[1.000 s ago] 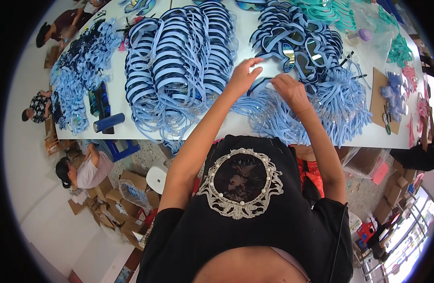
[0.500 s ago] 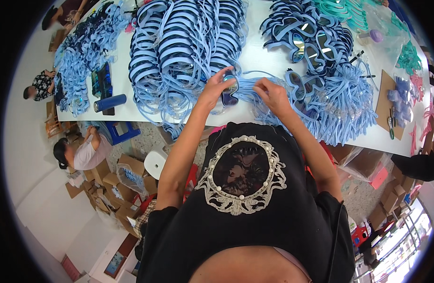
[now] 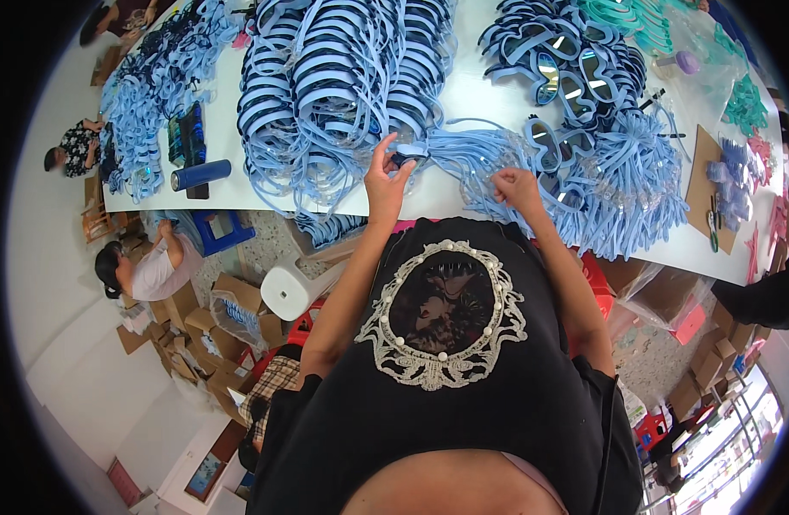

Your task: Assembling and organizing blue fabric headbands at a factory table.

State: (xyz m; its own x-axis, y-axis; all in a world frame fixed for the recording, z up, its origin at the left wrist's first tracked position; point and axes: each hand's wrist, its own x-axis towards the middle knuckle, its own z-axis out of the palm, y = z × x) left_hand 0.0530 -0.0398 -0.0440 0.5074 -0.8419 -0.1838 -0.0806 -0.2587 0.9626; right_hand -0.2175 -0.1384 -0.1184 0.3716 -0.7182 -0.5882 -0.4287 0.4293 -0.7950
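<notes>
My left hand is closed on swimming goggles with a dark lens and a light blue frame, held just above the table; the fingers hide part of them. To the right of the goggles lies a fanned bundle of light blue straps with clear buckle ends. Over that bundle's near right end, my right hand has its fingers curled together. Whatever they grip, if anything, is too small to make out. Beyond my left hand stand long stacked rows of blue goggles.
More goggles with mirrored lenses pile at the far right, above a heap of blue straps. On the left lie a dark blue cylinder and tangled goggles. Scissors rest on cardboard at right. A white stool stands below.
My left hand has turned the goggles from upright to roughly level and partly covers them. My right hand has moved right and nearer to me, away from the goggles.
</notes>
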